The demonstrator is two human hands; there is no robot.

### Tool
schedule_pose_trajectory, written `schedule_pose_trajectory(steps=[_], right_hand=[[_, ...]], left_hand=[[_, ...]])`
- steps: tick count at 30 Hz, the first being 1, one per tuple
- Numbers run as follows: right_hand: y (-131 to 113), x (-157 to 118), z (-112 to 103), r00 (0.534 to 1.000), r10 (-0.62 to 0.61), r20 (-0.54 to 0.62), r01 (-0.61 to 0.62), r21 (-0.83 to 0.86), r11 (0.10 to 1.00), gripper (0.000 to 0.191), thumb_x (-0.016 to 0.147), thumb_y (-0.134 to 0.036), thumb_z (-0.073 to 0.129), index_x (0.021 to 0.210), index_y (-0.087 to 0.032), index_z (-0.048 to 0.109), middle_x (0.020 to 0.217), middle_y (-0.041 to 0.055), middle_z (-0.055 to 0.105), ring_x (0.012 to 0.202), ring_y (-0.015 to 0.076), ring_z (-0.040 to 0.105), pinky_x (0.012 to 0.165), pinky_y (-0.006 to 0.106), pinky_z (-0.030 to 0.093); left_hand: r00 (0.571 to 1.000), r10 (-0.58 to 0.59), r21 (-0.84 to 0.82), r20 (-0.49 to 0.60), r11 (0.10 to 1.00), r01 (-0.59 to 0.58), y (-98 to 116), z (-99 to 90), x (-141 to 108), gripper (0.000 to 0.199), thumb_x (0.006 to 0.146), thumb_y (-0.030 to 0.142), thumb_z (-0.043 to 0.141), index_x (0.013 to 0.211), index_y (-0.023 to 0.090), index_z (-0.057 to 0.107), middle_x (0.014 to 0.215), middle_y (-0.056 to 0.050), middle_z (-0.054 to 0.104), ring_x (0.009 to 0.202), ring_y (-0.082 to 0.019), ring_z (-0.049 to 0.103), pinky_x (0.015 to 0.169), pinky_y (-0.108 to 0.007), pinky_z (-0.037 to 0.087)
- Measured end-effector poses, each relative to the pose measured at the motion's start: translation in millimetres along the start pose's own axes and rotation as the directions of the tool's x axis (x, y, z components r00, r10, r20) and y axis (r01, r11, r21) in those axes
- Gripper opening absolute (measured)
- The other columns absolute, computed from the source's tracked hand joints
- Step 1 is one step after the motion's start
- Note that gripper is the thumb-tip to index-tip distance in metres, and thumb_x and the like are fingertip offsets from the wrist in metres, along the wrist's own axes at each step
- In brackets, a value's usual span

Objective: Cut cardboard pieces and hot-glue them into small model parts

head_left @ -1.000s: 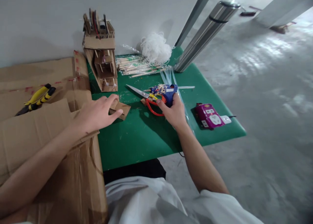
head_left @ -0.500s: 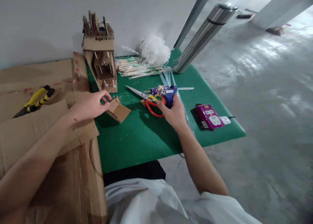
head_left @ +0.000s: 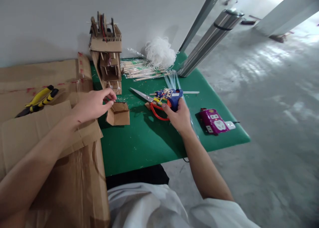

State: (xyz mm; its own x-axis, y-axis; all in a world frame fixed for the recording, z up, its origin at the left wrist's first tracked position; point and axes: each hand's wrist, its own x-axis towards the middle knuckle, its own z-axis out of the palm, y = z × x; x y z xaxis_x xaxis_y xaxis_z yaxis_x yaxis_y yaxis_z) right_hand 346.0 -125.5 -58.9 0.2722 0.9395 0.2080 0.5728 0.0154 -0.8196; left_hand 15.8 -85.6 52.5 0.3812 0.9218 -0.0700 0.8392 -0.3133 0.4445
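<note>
My left hand [head_left: 94, 102] pinches the upper left corner of a small folded cardboard piece [head_left: 120, 114], its two flaps standing at an angle. Around the handle of a blue hot glue gun [head_left: 175, 94] my right hand [head_left: 178, 116] is closed, the thumb lying by the scissors' handle. The scissors [head_left: 159, 111] have orange handles and lie against the gun, blades pointing to the upper left. Pale shreds cling to the gun's front. Behind my left hand stands a tall cardboard structure [head_left: 109, 68] with shelves and upright discs on top.
Wrapped wooden sticks [head_left: 142, 70], a tangle of white string [head_left: 160, 52], clear glue sticks [head_left: 172, 79] and a tilted steel cylinder [head_left: 211, 42] are at the back. A purple power adapter [head_left: 214, 121] sits right. Yellow-black pliers [head_left: 37, 102] rest on cardboard sheets [head_left: 37, 131] at left.
The folded cardboard piece has turned in my left hand, so its inner side now faces me more squarely. My right hand stays on the glue gun. The view has shifted slightly.
</note>
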Motion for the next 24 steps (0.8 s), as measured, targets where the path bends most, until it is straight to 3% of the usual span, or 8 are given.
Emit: schedule_pose_trajectory(steps=[7,10,14,17,20,24], right_hand=[[-7.5,-0.5,-1.0,1.0,0.016,0.004,-0.016,-0.019,1.0,0.042,0.08,-0.06,0.069,0.098,-0.023,0.058,0.081,0.0007,0.064,0.068,0.0193,0.058,0.064,0.036,0.051],[-7.3,0.2,-1.0,1.0,0.005,-0.008,-0.006,-0.05,0.999,0.04,0.08,-0.058,0.069,0.096,-0.023,0.058,0.081,0.0005,0.064,0.069,0.0184,0.057,0.065,0.035,0.049],[-6.1,0.5,-1.0,1.0,0.004,-0.007,-0.005,-0.072,0.997,0.039,0.079,-0.058,0.069,0.093,-0.023,0.058,0.079,-0.0001,0.062,0.068,0.0179,0.054,0.065,0.035,0.048],[-7.3,-0.2,-1.1,1.0,0.017,0.007,-0.017,-0.067,0.998,0.04,0.08,-0.058,0.068,0.096,-0.023,0.059,0.082,0.0009,0.063,0.069,0.0183,0.055,0.065,0.035,0.047],[-9.4,-0.8,-1.1,0.999,0.039,0.011,-0.038,-0.071,0.997,0.041,0.079,-0.058,0.068,0.096,-0.022,0.059,0.082,0.0007,0.064,0.068,0.0175,0.054,0.063,0.033,0.046],[-10.9,-0.8,-1.4,1.0,0.021,0.003,-0.02,-0.07,0.997,0.041,0.078,-0.057,0.069,0.095,-0.022,0.058,0.082,0.0004,0.064,0.068,0.017,0.054,0.062,0.032,0.044]], left_hand=[[1.0,0.016,0.052,-0.024,0.999,-0.015,2.1,9.1,0.6,0.025,0.092,0.043,0.051,0.105,0.029,0.066,0.102,-0.002,0.076,0.085,-0.022,0.069,0.074,-0.034,0.049],[0.999,0.028,0.065,-0.015,0.998,-0.027,5.8,14.7,0.0,0.032,0.093,0.047,0.049,0.112,0.026,0.063,0.109,-0.005,0.075,0.092,-0.024,0.069,0.08,-0.036,0.05],[0.992,0.104,0.041,0.078,0.993,-0.107,0.4,23.1,-2.9,0.065,0.086,0.064,0.056,0.136,0.023,0.049,0.138,-0.014,0.061,0.119,-0.033,0.062,0.093,-0.044,0.05],[0.962,0.19,-0.011,0.197,0.981,-0.192,-12.9,29.7,-4.1,0.094,0.07,0.071,0.071,0.147,0.03,0.036,0.156,-0.014,0.043,0.137,-0.038,0.05,0.1,-0.046,0.049],[0.936,0.245,-0.06,0.253,0.969,-0.238,-23.5,33.3,-3.3,0.104,0.064,0.063,0.08,0.151,0.035,0.03,0.162,-0.012,0.034,0.141,-0.037,0.045,0.103,-0.045,0.048],[0.927,0.28,-0.058,0.25,0.96,-0.274,-24.0,32.3,-1.2,0.092,0.072,0.049,0.077,0.151,0.036,0.033,0.161,-0.01,0.035,0.141,-0.034,0.046,0.108,-0.046,0.046]])
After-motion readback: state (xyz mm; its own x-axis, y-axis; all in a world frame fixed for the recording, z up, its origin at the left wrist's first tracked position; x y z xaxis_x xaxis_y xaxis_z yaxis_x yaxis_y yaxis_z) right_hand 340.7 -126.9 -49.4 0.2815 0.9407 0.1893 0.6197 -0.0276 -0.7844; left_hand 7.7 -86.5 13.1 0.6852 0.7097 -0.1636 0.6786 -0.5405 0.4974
